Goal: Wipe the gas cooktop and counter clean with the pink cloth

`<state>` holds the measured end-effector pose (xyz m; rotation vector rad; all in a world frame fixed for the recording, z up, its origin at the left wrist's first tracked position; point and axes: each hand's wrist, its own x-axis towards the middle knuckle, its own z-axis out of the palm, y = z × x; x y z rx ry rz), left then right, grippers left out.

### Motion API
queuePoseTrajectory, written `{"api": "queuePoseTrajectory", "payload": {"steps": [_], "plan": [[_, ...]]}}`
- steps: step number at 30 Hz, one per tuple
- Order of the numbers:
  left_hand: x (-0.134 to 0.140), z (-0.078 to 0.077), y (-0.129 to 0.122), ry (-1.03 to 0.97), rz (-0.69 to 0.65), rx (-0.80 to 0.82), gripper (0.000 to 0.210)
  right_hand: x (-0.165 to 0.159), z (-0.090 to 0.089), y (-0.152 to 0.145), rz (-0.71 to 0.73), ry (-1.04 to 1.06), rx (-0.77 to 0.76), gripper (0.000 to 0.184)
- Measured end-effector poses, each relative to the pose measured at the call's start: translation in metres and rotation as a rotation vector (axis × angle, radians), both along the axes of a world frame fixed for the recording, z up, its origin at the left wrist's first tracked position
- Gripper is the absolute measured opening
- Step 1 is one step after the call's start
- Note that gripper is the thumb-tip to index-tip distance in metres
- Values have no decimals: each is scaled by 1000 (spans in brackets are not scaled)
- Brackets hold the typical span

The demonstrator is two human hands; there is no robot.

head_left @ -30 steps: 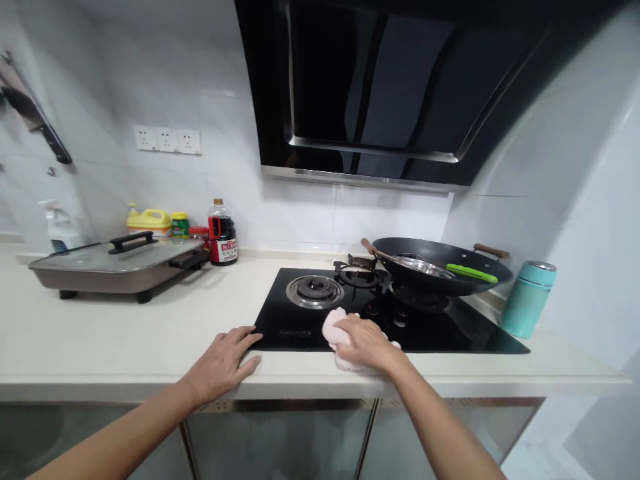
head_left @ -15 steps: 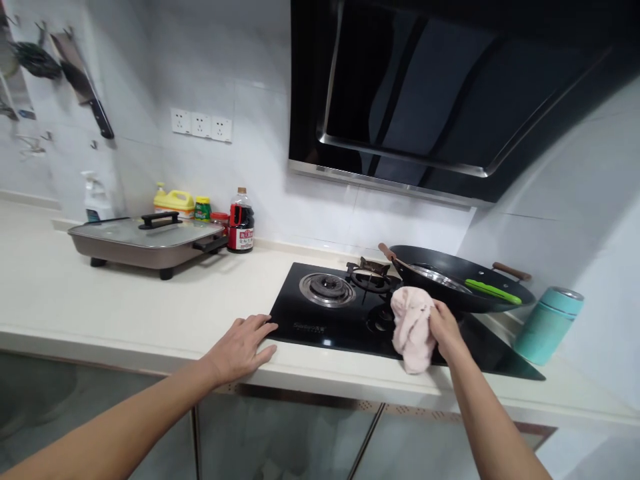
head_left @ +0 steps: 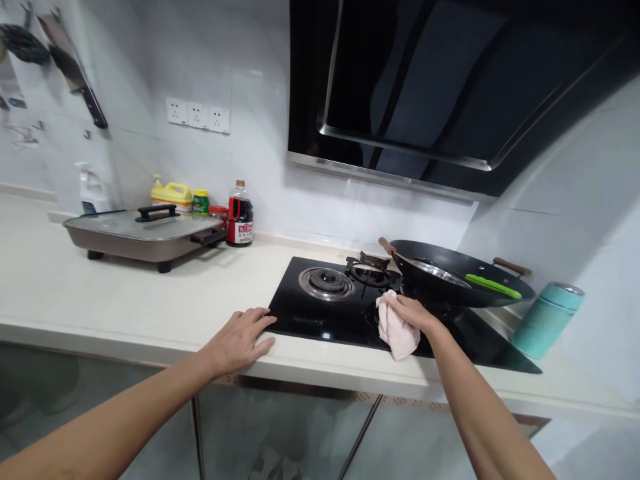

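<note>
A pale pink cloth (head_left: 396, 328) is gripped in my right hand (head_left: 414, 313), lying against the front part of the black glass gas hob (head_left: 345, 325) and partly covering a control knob. My left hand (head_left: 241, 339) rests with fingers spread on the white countertop, its fingertips at the hob's front left corner. The left burner (head_left: 327, 284) has its metal ring in view without a pan support. Behind it to the right, a black pan support (head_left: 373, 269) sits beside a large black wok (head_left: 450, 293) with wooden handles. Some fingers of my right hand are hidden by the cloth.
A green-handled utensil (head_left: 493, 286) lies in the wok. A teal flask (head_left: 547, 320) leans at the right end. Leftward stand a lidded electric pan (head_left: 125, 243), a soy sauce bottle (head_left: 241, 217) and a yellow jug (head_left: 173, 195). The range hood (head_left: 400, 80) hangs above.
My right hand has moved the cloth left and lowered it onto the hob. My left hand stays at the hob's corner. The view has tilted slightly.
</note>
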<state>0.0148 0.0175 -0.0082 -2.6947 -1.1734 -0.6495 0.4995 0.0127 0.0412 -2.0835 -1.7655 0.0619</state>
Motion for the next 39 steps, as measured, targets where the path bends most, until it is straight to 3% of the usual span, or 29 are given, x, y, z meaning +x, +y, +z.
{"api": "queuePoseTrajectory", "payload": {"steps": [5,9,12,16,21,24,26,30,34,39], "plan": [[0,-1,1,4,0,9,50,-22,-24,-31,11,-107,64,69],[1,0,1,3,3,2,50,-29,-37,-67,65,-224,164,53],[0,0,2,13,14,-3,50,-35,-39,-95,123,-194,113,48],[0,0,4,26,11,-3,51,-63,-32,-118,261,-52,101,56],[-1,0,6,28,31,1,53,-141,-10,-96,527,-47,158,51],[-1,0,7,18,42,4,53,-182,1,-69,554,-165,166,43],[-2,0,7,17,42,5,53,-191,3,-56,533,-210,112,42],[-5,-2,9,22,32,-4,53,-159,3,-57,476,-209,-7,55],[-7,-4,12,18,26,4,53,-78,-1,-91,303,-223,-96,63],[-5,-3,11,30,27,-3,54,32,-22,-128,-20,-272,-99,65]]}}
